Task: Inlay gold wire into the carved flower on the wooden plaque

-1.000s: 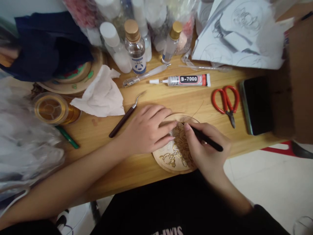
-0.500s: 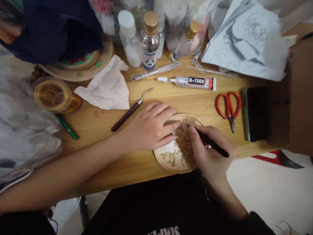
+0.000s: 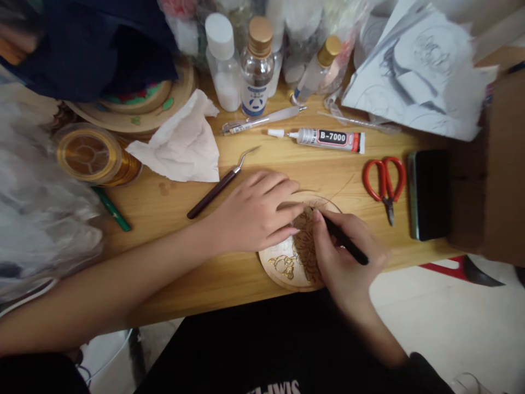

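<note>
Black, the tool (image 3: 345, 241) sat pinched low in the right hand (image 3: 353, 271). The left hand (image 3: 258, 214), loosely spread, did best bracing the disc (image 3: 298, 278) without pressing the gold wire (image 3: 290, 270).

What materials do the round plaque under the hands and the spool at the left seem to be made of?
Round plaque: probably wood, smooth and matt, judging by its pale tan rim.

Spool: likely clear plastic, glossy, since the amber winding shows through its spoked end; whether that winding is metal wire or thread, I cannot tell.
</note>
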The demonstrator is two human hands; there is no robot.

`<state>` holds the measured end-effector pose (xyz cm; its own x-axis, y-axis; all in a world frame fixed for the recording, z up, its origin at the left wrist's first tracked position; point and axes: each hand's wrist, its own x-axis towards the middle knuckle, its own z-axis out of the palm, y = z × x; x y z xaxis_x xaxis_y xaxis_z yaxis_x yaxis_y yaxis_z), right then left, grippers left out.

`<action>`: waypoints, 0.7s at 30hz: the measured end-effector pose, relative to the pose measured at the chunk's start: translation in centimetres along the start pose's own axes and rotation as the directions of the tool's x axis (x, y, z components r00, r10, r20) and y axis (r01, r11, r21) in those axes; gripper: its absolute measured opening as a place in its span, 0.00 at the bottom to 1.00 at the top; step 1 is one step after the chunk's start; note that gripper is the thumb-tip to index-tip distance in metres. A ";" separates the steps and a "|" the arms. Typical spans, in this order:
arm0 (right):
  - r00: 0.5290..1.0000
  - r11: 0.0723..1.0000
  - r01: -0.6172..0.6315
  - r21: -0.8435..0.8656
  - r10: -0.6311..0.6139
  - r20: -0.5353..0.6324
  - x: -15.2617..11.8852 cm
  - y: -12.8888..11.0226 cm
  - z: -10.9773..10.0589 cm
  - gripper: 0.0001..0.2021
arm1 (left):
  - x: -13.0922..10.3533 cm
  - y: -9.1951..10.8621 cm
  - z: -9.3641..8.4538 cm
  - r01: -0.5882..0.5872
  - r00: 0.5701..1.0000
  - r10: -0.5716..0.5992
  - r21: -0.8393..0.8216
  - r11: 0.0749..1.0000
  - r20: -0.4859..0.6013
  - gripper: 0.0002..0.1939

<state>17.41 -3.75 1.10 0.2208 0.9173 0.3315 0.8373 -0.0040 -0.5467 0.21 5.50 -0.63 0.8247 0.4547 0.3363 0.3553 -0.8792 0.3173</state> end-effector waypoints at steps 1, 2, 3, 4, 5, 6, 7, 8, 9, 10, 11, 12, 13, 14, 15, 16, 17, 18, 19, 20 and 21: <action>1.000 1.000 0.008 0.006 -0.008 0.004 0.0 0.0 0.0 0.04 | 0.0 0.0 0.0 0.003 1.000 -0.003 0.001 1.000 0.004 0.16; 1.000 1.000 0.016 0.011 -0.016 0.008 0.0 -0.1 -0.1 0.04 | 0.0 0.0 0.0 0.006 1.000 -0.006 0.001 1.000 0.006 0.16; 1.000 1.000 0.025 0.014 -0.025 0.013 0.0 -0.1 -0.1 0.05 | 0.0 0.0 0.0 0.007 1.000 -0.007 0.003 1.000 0.007 0.16; 0.999 0.999 0.032 0.016 -0.032 0.016 0.0 -0.1 -0.1 0.05 | 0.0 0.0 0.0 0.008 1.000 -0.008 0.005 1.000 0.006 0.17; 0.999 0.999 0.036 0.017 -0.036 0.022 0.0 0.0 -0.2 0.05 | -0.1 0.0 0.0 0.008 1.000 -0.008 0.008 1.000 0.006 0.17; 0.999 0.999 0.038 0.019 -0.039 0.026 0.1 0.0 -0.2 0.06 | -0.1 0.0 -0.1 0.008 1.000 -0.008 0.012 1.000 0.007 0.17; 0.999 0.999 0.038 0.021 -0.039 0.028 0.1 0.0 -0.3 0.06 | -0.1 0.0 -0.1 0.008 1.000 -0.008 0.015 1.000 0.009 0.17; 0.999 0.999 0.038 0.023 -0.039 0.028 0.1 0.0 -0.3 0.06 | -0.1 0.0 -0.1 0.008 1.000 -0.008 0.018 1.000 0.012 0.17; 0.999 0.999 0.039 0.025 -0.039 0.026 0.1 0.0 -0.3 0.06 | -0.1 0.0 -0.1 0.007 1.000 -0.007 0.019 1.000 0.013 0.17; 0.999 0.999 0.037 0.024 -0.038 0.023 0.1 0.0 -0.3 0.06 | -0.1 0.0 -0.2 0.005 1.000 -0.006 0.018 1.000 0.013 0.17; 0.999 0.999 0.036 0.021 -0.036 0.019 0.1 -0.1 -0.2 0.06 | -0.1 0.0 -0.2 0.004 1.000 -0.005 0.016 1.000 0.014 0.17; 0.999 0.999 0.035 0.016 -0.035 0.015 0.1 -0.1 -0.2 0.06 | 0.0 0.0 -0.2 0.004 1.000 -0.004 0.014 1.000 0.014 0.17; 0.999 0.999 0.036 0.010 -0.036 0.013 0.1 -0.1 -0.1 0.05 | 0.0 0.0 -0.2 0.004 1.000 -0.004 0.011 1.000 0.012 0.17; 0.999 0.999 0.040 0.005 -0.040 0.012 0.1 -0.1 -0.1 0.05 | 0.0 0.0 -0.2 0.004 1.000 -0.004 0.008 1.000 0.010 0.17; 0.999 0.999 0.046 -0.001 -0.046 0.013 0.1 -0.2 0.0 0.05 | 0.0 0.1 -0.2 0.005 1.000 -0.005 0.005 1.000 0.008 0.17; 0.998 0.999 0.054 -0.007 -0.054 0.014 0.1 -0.2 0.0 0.05 | 0.1 0.1 -0.2 0.005 1.000 -0.005 0.002 1.000 0.006 0.16; 0.998 0.998 0.059 -0.014 -0.059 0.015 0.1 -0.2 0.0 0.05 | 0.1 0.1 -0.2 0.004 1.000 -0.004 0.001 1.000 0.003 0.16; 0.998 0.998 0.061 -0.023 -0.061 0.020 0.1 -0.2 0.0 0.05 | 0.1 0.1 -0.2 0.003 1.000 -0.003 0.000 1.000 0.003 0.17; 0.998 0.998 0.062 -0.033 -0.061 0.024 0.1 -0.2 0.0 0.05 | 0.1 0.1 -0.2 0.003 1.000 -0.003 0.000 1.000 0.006 0.17; 0.998 0.997 0.062 -0.042 -0.061 0.029 0.1 -0.2 -0.1 0.04 | 0.1 0.1 -0.2 0.003 1.000 -0.003 0.000 1.000 0.008 0.17; 0.998 0.997 0.063 -0.049 -0.061 0.032 0.2 -0.2 -0.1 0.04 | 0.1 0.0 -0.2 0.002 1.000 -0.002 0.000 1.000 0.009 0.17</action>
<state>17.34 -3.65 1.36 0.1529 0.9282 0.3392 0.8730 0.0340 -0.4865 0.22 5.51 -0.44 0.8278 0.4555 0.3276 0.3575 -0.8782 0.3177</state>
